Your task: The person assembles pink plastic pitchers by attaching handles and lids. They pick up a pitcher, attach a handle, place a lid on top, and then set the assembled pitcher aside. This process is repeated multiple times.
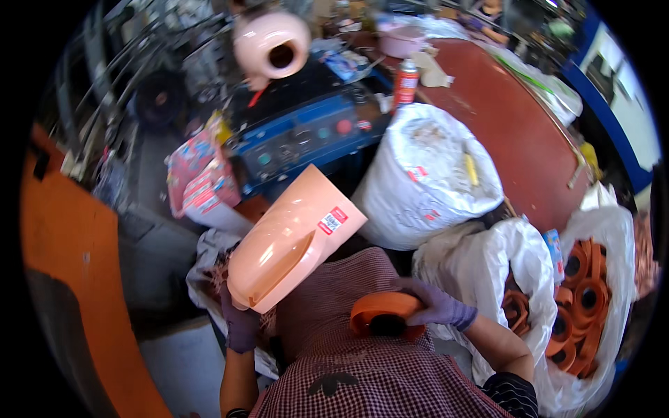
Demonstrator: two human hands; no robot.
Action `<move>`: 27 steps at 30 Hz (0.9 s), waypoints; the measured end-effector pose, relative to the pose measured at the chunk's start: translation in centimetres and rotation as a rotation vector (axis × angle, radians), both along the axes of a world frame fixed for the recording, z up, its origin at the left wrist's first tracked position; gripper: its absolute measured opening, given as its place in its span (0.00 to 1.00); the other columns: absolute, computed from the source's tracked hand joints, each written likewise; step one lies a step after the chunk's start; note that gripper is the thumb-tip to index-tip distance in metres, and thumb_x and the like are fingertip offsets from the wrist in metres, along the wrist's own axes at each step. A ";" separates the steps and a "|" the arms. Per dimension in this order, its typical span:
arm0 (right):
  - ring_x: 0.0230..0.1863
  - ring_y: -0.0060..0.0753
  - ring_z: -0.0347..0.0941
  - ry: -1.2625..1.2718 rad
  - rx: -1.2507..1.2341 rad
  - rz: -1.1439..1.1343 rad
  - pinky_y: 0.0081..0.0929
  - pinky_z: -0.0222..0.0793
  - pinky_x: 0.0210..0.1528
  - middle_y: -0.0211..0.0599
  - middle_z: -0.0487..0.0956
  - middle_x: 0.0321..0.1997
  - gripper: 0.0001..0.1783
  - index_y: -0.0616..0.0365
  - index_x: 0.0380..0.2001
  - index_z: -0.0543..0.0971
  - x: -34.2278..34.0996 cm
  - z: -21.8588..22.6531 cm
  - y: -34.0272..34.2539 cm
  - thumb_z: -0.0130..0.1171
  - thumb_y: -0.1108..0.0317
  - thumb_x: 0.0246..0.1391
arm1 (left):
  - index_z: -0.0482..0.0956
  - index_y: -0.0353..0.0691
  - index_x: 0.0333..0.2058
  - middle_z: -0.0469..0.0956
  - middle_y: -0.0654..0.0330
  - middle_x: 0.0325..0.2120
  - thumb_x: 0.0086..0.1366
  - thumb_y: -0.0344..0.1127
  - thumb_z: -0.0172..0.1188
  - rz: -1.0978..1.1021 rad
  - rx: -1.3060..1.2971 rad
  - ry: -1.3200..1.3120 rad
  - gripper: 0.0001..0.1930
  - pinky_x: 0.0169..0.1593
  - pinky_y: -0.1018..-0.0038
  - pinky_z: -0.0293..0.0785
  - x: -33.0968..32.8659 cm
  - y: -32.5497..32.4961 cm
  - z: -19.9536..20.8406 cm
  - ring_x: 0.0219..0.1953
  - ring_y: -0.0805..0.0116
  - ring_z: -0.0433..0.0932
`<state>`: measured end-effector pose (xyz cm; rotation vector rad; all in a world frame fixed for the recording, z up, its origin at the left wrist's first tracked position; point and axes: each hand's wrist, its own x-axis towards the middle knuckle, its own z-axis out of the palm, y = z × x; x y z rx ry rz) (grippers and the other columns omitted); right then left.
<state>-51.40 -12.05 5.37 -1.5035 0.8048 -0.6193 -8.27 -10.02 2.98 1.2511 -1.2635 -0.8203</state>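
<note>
Biggest of all out there is the red-brown table [502,132], sprawling up at two o'clock, and the orange panel [80,244] runs down the rim at nine! Down at six it's the chequered apron [376,376], then the fat white sack [404,202], open-mouthed, just off centre towards two. Over at four sit two white bags, the outer bag [624,279] packed with orange rings, the inner bag [460,268] showing a few in its mouth. The blue console [296,150], buttons and all, lies at eleven. And here's the peach shell [279,230], tilted just off centre at about eight, its top end leaning to one, labels near that end! The left hand [241,324], gloved, supports it from the lower end at seven, closed against it, though most fingers are hidden. Right hand [435,305] at about half past four, gloved, half curled, gripping the right side of an orange ring [376,304] at five, in front of the apron! Smallest, the red can [405,87], standing upright at one, beyond the sack.
</note>
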 end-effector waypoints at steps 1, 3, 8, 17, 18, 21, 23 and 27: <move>0.60 0.31 0.68 0.134 0.248 0.135 0.32 0.61 0.65 0.41 0.73 0.59 0.42 0.63 0.64 0.63 0.2 0.2 -0.2 0.69 0.60 0.49 | 0.62 0.40 0.62 0.68 0.54 0.60 0.73 0.36 0.45 0.023 -0.001 -0.034 0.21 0.57 0.62 0.74 0.6 1.2 -0.5 0.58 0.59 0.71; 0.60 0.30 0.68 0.031 0.329 0.079 0.32 0.61 0.64 0.40 0.73 0.59 0.42 0.62 0.64 0.64 0.8 -0.6 -1.0 0.68 0.58 0.50 | 0.61 0.42 0.63 0.66 0.55 0.61 0.73 0.41 0.42 0.012 0.079 0.068 0.22 0.59 0.60 0.73 2.5 3.2 -1.9 0.60 0.58 0.70; 0.52 0.29 0.74 -0.004 0.113 -0.415 0.27 0.69 0.57 0.42 0.78 0.51 0.31 0.70 0.56 0.72 2.4 -0.6 -7.5 0.59 0.55 0.59 | 0.57 0.45 0.66 0.62 0.54 0.65 0.74 0.52 0.34 -0.065 0.193 0.412 0.28 0.62 0.55 0.67 4.4 6.2 -4.9 0.63 0.54 0.66; 0.35 0.49 0.71 0.187 -0.899 -0.247 0.37 0.68 0.40 0.49 0.72 0.35 0.36 0.67 0.55 0.73 12.5 8.9 -11.9 0.68 0.62 0.41 | 0.62 0.40 0.62 0.69 0.52 0.59 0.74 0.44 0.39 0.079 0.388 0.940 0.23 0.55 0.61 0.75 0.8 7.1 -4.7 0.57 0.57 0.73; 0.34 0.49 0.71 0.185 -0.897 -0.249 0.36 0.68 0.40 0.49 0.72 0.35 0.36 0.68 0.54 0.73 12.4 8.9 -11.6 0.68 0.62 0.41 | 0.63 0.39 0.62 0.70 0.52 0.58 0.74 0.44 0.39 0.014 0.342 0.464 0.23 0.56 0.62 0.75 1.0 6.9 -4.4 0.57 0.57 0.73; 0.32 0.47 0.69 0.167 -0.903 -0.270 0.35 0.67 0.37 0.47 0.72 0.33 0.34 0.69 0.53 0.74 11.7 8.4 -10.2 0.66 0.66 0.40 | 0.64 0.38 0.60 0.72 0.53 0.56 0.74 0.42 0.41 -0.005 0.308 0.073 0.21 0.56 0.63 0.74 1.2 7.4 -4.8 0.56 0.58 0.74; 0.32 0.46 0.69 0.132 -0.855 -0.308 0.35 0.67 0.37 0.47 0.72 0.32 0.33 0.69 0.53 0.74 11.0 8.2 -9.7 0.64 0.67 0.40 | 0.65 0.38 0.59 0.73 0.53 0.54 0.73 0.40 0.43 0.221 0.375 1.175 0.20 0.56 0.64 0.74 0.9 7.0 -5.4 0.54 0.60 0.75; 0.32 0.44 0.69 0.110 -0.723 -0.405 0.34 0.66 0.38 0.47 0.71 0.32 0.27 0.70 0.51 0.75 9.4 8.1 -8.9 0.59 0.70 0.44 | 0.69 0.38 0.54 0.75 0.56 0.50 0.72 0.37 0.47 0.369 0.181 0.401 0.16 0.51 0.70 0.74 0.4 6.2 -4.0 0.50 0.65 0.76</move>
